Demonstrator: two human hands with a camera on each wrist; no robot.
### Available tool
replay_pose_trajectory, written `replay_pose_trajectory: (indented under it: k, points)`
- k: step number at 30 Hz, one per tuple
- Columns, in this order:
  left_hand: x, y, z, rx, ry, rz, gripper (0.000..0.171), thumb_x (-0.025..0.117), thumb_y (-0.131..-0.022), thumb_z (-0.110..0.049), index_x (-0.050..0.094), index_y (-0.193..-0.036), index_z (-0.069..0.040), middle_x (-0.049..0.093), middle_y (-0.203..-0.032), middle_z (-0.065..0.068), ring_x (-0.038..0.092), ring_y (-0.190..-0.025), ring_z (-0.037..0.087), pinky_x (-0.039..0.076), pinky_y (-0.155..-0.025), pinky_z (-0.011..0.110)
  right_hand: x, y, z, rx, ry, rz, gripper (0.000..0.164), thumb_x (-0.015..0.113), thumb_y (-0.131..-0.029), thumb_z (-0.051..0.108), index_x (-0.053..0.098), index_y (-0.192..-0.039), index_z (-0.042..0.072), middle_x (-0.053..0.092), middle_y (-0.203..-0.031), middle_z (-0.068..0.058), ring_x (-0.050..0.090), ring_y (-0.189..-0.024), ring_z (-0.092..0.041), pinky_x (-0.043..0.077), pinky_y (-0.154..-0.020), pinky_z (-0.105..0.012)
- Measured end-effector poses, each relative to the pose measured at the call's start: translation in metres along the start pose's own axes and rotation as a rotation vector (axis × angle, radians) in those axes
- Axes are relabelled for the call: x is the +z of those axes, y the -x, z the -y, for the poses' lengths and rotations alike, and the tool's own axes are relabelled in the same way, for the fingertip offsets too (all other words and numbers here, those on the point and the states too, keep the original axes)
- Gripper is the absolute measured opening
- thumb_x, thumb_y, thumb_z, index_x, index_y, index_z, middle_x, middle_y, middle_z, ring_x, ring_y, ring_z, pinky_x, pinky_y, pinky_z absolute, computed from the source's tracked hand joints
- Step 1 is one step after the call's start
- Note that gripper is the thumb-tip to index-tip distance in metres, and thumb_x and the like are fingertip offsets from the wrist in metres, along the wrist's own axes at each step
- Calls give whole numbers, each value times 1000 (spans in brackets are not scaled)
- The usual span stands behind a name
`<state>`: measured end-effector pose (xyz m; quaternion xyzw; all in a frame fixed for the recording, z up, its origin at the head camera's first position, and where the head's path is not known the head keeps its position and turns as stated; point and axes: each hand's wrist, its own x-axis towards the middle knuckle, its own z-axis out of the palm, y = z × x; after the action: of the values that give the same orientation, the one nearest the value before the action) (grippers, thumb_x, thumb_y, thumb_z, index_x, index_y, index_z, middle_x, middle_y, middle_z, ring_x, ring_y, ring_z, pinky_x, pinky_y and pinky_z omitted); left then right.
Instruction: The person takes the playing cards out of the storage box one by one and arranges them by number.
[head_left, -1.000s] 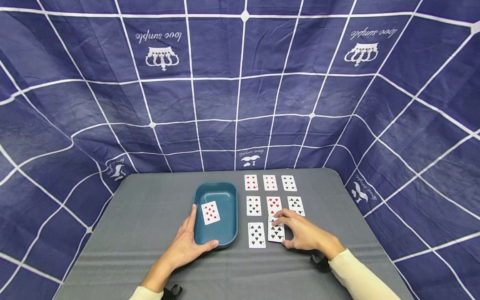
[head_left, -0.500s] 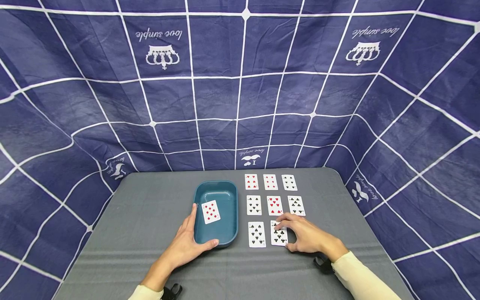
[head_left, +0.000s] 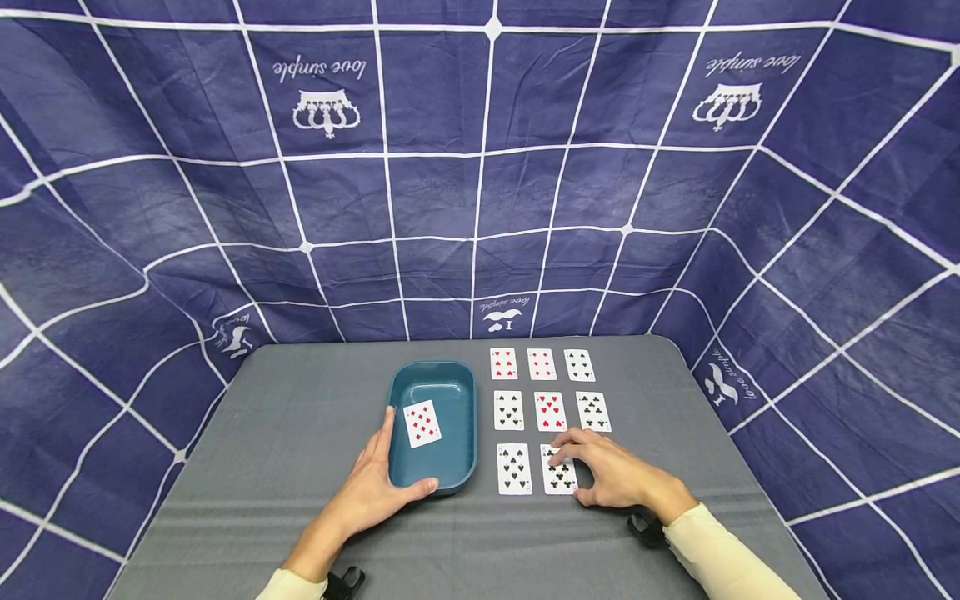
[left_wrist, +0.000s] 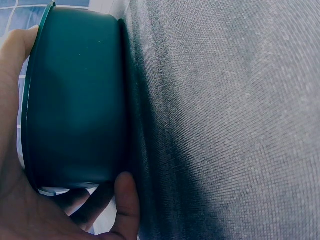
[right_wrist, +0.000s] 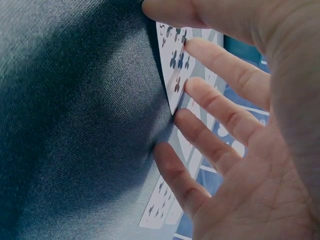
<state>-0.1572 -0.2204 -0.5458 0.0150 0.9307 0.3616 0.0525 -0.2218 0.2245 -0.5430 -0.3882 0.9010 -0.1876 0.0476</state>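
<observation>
A teal rectangular tray (head_left: 450, 467) stands left of the cards, with a diamonds playing card (head_left: 422, 423) inside. My left hand (head_left: 367, 487) is spread around its near-left corner. The thumb lies along the near rim and the fingers along the left side, as the left wrist view also shows. My right hand (head_left: 618, 473) hovers low over a clubs playing card (head_left: 559, 479) on the table. Its fingertips (right_wrist: 192, 45) touch the card's face, and the thumb is by the near right corner. A spades card (head_left: 514, 469) lies just left of that card.
Above the clubs card, two rows of playing cards lie face up, with a hearts card (head_left: 551, 412) in the middle row and a diamonds card (head_left: 542, 364) in the far row. A grey cloth (head_left: 300, 417) covers the table. Blue gridded curtains (head_left: 420, 200) surround it.
The clubs card has slid slightly right and toward me under my right hand, away from the hearts card it overlapped or nearly touched. My left hand and the tray have stayed in place.
</observation>
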Motion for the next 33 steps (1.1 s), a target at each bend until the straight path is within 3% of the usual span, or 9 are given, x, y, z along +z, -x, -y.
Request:
replay_pose_trajectory:
  k: [9,16,21,26,33]
  points:
    - [-2,1,0,4,1,-7,152,96,-86,-71,-1,-189,-17,31,-189,26,38,-171,57,40,-133,78,-2,-1,1,-5,-7,3,56,98,-81,17,82,-133,25,70,-154,-2,69,-141,-28,58,-117,-58]
    - [-2,0,-1,-4,4,-3,152,95,-86,-72,-1,-190,-19,29,-191,25,36,-172,57,39,-134,78,-6,-9,7,-31,-10,-51,50,98,-83,17,82,-131,22,72,-149,-3,70,-138,-27,58,-117,-57]
    - [-2,0,0,-9,9,2,152,96,-85,-72,-1,-190,-18,29,-191,25,36,-172,57,38,-134,78,-8,-19,13,-55,-6,-113,48,98,-85,14,83,-131,18,73,-145,-4,72,-135,-24,60,-115,-54]
    - [-3,0,0,-13,7,7,153,95,-85,-73,-2,-190,-19,29,-191,24,36,-173,55,38,-135,78,-10,-32,23,-70,19,-163,47,99,-86,16,82,-130,19,72,-140,3,73,-130,-20,62,-111,-51]
    - [-2,2,-4,-3,7,2,153,97,-85,-68,-1,-189,-16,32,-190,26,38,-171,57,41,-132,78,-14,-57,41,-81,34,-174,49,97,-92,20,79,-137,21,71,-142,4,72,-132,-21,62,-111,-51]
